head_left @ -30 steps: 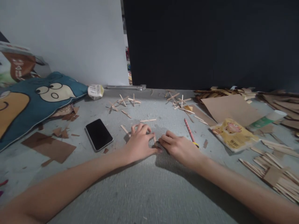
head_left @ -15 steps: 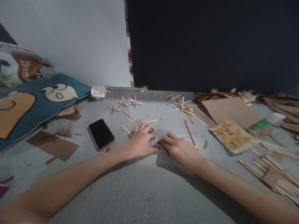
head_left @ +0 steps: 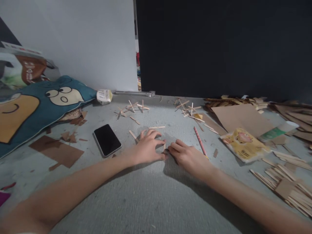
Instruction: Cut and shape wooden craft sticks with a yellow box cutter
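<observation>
My left hand (head_left: 151,146) rests near the middle of the grey table (head_left: 136,198). Its thumb and forefinger are at the two ends of a short wooden craft stick (head_left: 164,148) and hold it; the other fingers spread over the surface. Just to the right, my right hand (head_left: 186,154) is closed in a pinch beside the stick. A small dark thing shows at its fingertips, too hidden to name. Beyond the left fingers lies another craft stick (head_left: 156,127), with a slanting stick (head_left: 133,136) partly behind that hand. A red patterned pencil (head_left: 200,142) lies right of my right hand.
A phone (head_left: 107,139) and a cardboard piece (head_left: 57,152) lie left, near a blue cushion (head_left: 65,94). Crossed sticks (head_left: 133,106) stand at the back. To the right are a yellow packet (head_left: 245,144), a green-and-white tube (head_left: 278,131) and stacked sticks (head_left: 298,195).
Both hands stay almost in place, with the short stick still at the left fingertips. The whole view has shifted slightly, moving things a little to the right.
</observation>
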The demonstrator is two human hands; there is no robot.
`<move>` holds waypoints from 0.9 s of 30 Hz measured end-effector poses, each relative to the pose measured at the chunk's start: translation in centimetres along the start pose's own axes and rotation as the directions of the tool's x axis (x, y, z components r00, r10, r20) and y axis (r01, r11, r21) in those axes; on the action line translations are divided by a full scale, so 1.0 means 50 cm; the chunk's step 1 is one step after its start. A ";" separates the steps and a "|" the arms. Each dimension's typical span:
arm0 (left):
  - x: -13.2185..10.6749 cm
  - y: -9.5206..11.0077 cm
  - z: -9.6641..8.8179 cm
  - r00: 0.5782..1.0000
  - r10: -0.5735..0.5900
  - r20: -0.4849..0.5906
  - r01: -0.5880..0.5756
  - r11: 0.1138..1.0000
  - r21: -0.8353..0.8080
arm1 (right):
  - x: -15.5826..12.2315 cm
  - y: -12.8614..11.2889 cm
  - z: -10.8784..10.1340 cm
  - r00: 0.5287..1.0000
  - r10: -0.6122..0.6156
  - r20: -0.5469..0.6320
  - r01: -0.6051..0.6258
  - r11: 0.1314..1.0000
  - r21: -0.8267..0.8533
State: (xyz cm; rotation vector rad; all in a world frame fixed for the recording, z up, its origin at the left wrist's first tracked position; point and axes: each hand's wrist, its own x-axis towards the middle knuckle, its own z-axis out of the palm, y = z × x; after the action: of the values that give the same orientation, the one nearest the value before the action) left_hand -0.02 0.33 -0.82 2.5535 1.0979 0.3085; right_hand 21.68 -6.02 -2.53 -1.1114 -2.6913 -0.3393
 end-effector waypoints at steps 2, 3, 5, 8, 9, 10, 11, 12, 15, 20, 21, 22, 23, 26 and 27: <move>0.007 -0.005 -0.006 0.996 0.016 0.082 -0.013 0.999 -0.042 | 0.002 0.000 -0.004 1.000 -0.003 0.008 0.003 1.000 -0.002; 0.010 -0.008 -0.008 0.993 0.029 0.114 -0.023 0.998 -0.053 | 0.003 -0.001 -0.007 1.000 -0.004 0.014 0.004 1.000 -0.005; 0.013 -0.015 -0.009 0.994 0.044 0.100 -0.040 0.998 -0.046 | 0.006 -0.001 -0.011 0.999 0.001 0.032 -0.001 1.000 -0.010; 0.007 -0.019 -0.001 0.999 0.045 0.002 -0.045 0.999 -0.014 | 0.010 -0.003 -0.016 0.998 0.030 0.052 -0.031 0.999 0.010; 0.004 -0.018 0.002 0.999 0.047 -0.018 -0.047 0.999 -0.005 | 0.011 -0.004 -0.017 0.998 0.043 0.056 -0.044 0.999 0.023; 0.001 -0.017 0.005 0.998 0.049 -0.028 -0.049 0.999 0.002 | 0.011 -0.005 -0.018 0.997 0.055 0.059 -0.057 0.998 0.037; -0.001 -0.015 0.006 0.998 0.049 -0.034 -0.048 0.999 0.008 | 0.011 -0.005 -0.018 0.996 0.066 0.063 -0.069 0.996 0.049; -0.003 -0.013 0.007 0.998 0.046 -0.036 -0.046 0.999 0.011 | 0.011 -0.006 -0.018 0.995 0.074 0.068 -0.078 0.995 0.058; -0.005 -0.008 0.004 0.999 0.040 -0.029 -0.039 0.999 0.020 | 0.011 -0.007 -0.017 0.993 0.087 0.079 -0.092 0.994 0.066; -0.002 -0.008 0.000 0.999 0.033 -0.018 -0.033 0.999 0.020 | 0.015 -0.004 -0.019 0.989 0.114 0.093 -0.124 0.986 0.108; -0.001 -0.010 0.001 0.999 0.034 -0.019 -0.033 0.999 0.016 | 0.017 -0.002 -0.021 0.987 0.121 0.104 -0.133 0.984 0.120; -0.001 -0.011 0.002 0.999 0.037 -0.021 -0.037 0.999 0.011 | 0.019 -0.001 -0.023 0.985 0.129 0.113 -0.144 0.981 0.132; 0.000 -0.013 0.004 0.999 0.042 -0.025 -0.042 0.999 0.007 | 0.020 0.000 -0.025 0.983 0.138 0.123 -0.155 0.978 0.140; 0.000 -0.017 0.009 0.998 0.050 -0.037 -0.050 0.999 0.006 | 0.022 -0.002 -0.030 0.978 0.155 0.143 -0.173 0.977 0.126; 0.000 -0.017 0.009 0.998 0.048 -0.040 -0.048 0.999 0.008 | 0.021 -0.005 -0.030 0.977 0.152 0.147 -0.168 0.980 0.105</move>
State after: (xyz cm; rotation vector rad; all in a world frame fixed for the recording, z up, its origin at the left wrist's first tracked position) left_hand -0.43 0.76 -1.59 2.5931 1.0549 0.3708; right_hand 20.95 -5.92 -0.82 -1.3513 -2.6736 -0.0786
